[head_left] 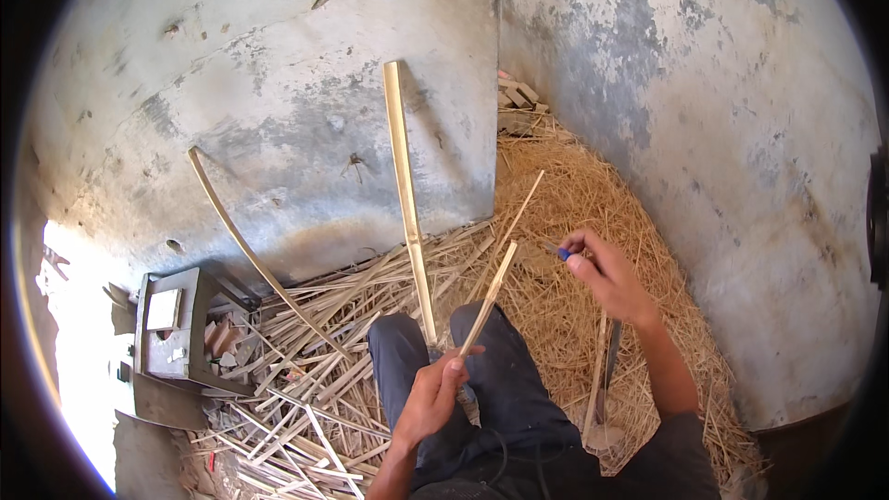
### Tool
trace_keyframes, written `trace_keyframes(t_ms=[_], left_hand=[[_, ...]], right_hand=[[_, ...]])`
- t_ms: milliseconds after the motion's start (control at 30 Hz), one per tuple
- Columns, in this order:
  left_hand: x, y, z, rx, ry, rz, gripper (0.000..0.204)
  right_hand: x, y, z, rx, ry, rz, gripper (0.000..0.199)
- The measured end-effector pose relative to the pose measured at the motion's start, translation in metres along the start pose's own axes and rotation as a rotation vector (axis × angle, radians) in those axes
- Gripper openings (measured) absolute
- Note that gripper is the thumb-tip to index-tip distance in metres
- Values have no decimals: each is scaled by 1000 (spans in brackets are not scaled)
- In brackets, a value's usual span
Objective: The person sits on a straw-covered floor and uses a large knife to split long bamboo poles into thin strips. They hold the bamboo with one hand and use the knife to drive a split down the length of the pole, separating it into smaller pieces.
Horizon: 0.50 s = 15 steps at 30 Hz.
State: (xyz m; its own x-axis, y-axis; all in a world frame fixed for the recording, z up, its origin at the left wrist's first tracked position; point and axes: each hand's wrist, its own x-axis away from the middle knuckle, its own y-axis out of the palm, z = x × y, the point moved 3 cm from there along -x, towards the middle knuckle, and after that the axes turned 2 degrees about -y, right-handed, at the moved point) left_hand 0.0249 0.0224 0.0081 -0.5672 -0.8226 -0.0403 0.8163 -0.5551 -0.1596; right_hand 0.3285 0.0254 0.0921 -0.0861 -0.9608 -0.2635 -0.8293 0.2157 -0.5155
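My left hand [433, 396] is closed round the lower end of a split bamboo strip [491, 298]. The strip slants up and to the right above my knees. To its right, my right hand [607, 280] is raised, its fingers pinching a small blue-handled tool [564, 254]. A thin tip on the tool points left, too small to make out its kind, and it is apart from the strip. Behind the held strip a thinner strip [525, 204] rises; I cannot tell whether the two are joined. A broad bamboo length [404, 157] stands between my knees and the wall.
A long curved strip [243, 239] leans on the wall. Many loose strips [306, 352] cover the floor at left, beside a grey box-like stand [171, 338]. Straw-like shavings [593, 194] lie at right. Near my right forearm is a dark, blade-like piece [612, 352].
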Motion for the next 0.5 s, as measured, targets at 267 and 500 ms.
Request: trace_keyframes(t_ms=[267, 500], left_hand=[[-3, 9, 28, 28, 16, 6, 48], [2, 11, 41, -206, 18, 136, 42]], right_hand=[[27, 49, -40, 376, -503, 178, 32], [26, 51, -46, 507, -531, 222, 31]])
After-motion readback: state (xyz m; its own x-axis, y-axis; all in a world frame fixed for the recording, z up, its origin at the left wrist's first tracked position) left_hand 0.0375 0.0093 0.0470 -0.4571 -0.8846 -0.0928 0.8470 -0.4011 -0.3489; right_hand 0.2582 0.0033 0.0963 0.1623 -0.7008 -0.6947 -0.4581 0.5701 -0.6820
